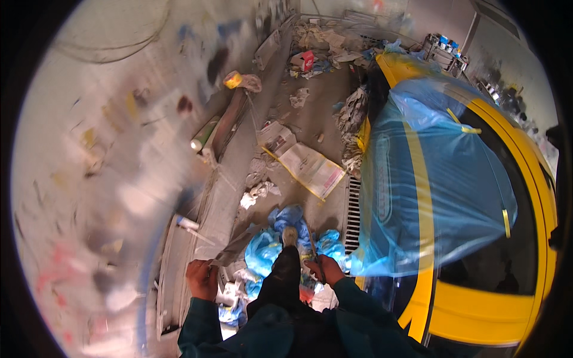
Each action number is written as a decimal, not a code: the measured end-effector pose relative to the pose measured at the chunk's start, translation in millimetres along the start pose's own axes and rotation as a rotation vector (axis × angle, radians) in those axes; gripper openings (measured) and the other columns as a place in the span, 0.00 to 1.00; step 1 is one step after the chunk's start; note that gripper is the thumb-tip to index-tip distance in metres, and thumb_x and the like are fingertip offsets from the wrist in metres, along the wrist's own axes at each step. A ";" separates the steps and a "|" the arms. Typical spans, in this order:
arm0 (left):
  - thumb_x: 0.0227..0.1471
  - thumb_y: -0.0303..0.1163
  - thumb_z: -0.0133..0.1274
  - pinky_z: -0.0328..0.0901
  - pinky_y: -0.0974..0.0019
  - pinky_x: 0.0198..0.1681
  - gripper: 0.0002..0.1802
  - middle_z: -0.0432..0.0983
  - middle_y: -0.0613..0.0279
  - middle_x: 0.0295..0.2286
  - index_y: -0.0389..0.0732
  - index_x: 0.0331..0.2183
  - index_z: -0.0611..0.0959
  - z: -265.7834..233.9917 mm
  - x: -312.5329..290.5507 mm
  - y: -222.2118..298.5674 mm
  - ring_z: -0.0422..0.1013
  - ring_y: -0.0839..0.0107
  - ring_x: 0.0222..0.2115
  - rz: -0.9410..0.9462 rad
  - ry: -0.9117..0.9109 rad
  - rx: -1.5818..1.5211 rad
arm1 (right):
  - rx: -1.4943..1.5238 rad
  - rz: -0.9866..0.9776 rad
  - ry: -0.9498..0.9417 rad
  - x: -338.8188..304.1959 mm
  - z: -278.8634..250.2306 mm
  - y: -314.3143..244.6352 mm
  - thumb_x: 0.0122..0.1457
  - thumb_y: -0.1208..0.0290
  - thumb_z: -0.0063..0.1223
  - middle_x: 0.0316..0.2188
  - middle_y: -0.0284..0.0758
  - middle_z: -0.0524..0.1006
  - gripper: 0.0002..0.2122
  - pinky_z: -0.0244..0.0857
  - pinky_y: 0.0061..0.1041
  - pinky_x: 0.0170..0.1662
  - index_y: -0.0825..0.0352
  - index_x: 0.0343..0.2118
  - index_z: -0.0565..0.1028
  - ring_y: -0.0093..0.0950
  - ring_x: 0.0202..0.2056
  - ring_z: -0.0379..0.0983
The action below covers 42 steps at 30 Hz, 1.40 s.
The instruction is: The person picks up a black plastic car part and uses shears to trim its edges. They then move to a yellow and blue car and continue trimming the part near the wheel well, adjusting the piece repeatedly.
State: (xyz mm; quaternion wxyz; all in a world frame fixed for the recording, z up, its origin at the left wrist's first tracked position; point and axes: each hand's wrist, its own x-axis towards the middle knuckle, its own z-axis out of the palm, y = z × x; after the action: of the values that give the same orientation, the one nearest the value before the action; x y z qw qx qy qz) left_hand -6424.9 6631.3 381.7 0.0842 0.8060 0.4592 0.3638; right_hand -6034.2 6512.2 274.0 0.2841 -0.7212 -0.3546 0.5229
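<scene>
My left hand point(203, 278), at the lower left, is closed at the edge of a thin greyish-brown sheet point(234, 247) that stretches away from it toward the middle; its kind is not clear. Closed as well, my right hand point(327, 269) grips a thin dark rod-like strip point(313, 241) pointing forward. Between the hands, crumpled blue plastic sheeting point(261, 252) lies on the floor around my shoe point(289, 236), with white and blue scraps beneath it.
To the right stands a yellow car point(483, 310), partly covered with blue plastic film point(459, 209) and yellow tape. A floor grate point(353, 209) runs alongside. Newspaper point(310, 169) and more litter lie ahead. A paint-stained wall point(119, 179) and a ledge point(230, 197) border the left.
</scene>
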 end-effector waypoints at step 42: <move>0.62 0.49 0.61 0.71 0.45 0.57 0.29 0.82 0.44 0.49 0.43 0.58 0.82 897.3 1078.4 -31.5 0.76 0.45 0.53 0.611 -1.350 0.077 | 1.295 0.114 0.451 867.4 -406.9 -178.3 0.63 0.76 0.60 0.49 0.42 0.84 0.15 0.75 0.37 0.61 0.67 0.53 0.78 0.40 0.53 0.81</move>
State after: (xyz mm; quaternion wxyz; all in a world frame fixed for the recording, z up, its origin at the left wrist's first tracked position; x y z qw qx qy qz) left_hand -5512.5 7691.4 268.9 0.2151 0.9485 0.0751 -0.2201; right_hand -5508.6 7302.3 52.6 0.6969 -0.5150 0.1355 0.4805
